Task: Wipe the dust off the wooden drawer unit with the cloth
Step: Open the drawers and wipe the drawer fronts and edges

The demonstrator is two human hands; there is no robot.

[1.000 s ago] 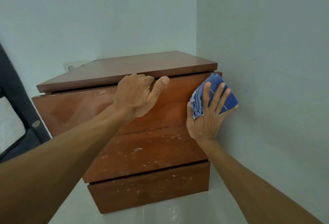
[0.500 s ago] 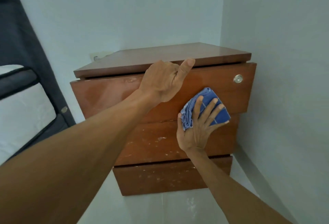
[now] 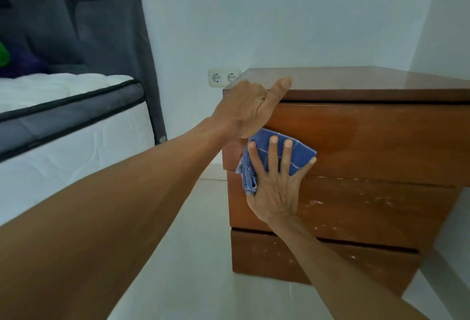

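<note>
The wooden drawer unit (image 3: 381, 141) stands in the room's corner, with three reddish-brown drawer fronts. White dust specks dot the two lower fronts. A folded blue cloth (image 3: 277, 157) lies flat against the left end of the top drawer front. My right hand (image 3: 277, 187) presses on the cloth with fingers spread. My left hand (image 3: 249, 108) grips the front left edge of the unit's top, thumb resting on the top surface. A darker patch shows on the top drawer front right of the cloth.
A bed with a white mattress (image 3: 63, 126) and a dark grey headboard (image 3: 101, 27) stands to the left. A double wall socket (image 3: 223, 77) sits behind the unit. Pale floor (image 3: 198, 256) lies between bed and unit. White walls close in behind and on the right.
My right hand has slid the cloth leftward across the top drawer front, from its right end to its left end. My left hand stayed on the top edge. The view shifted left.
</note>
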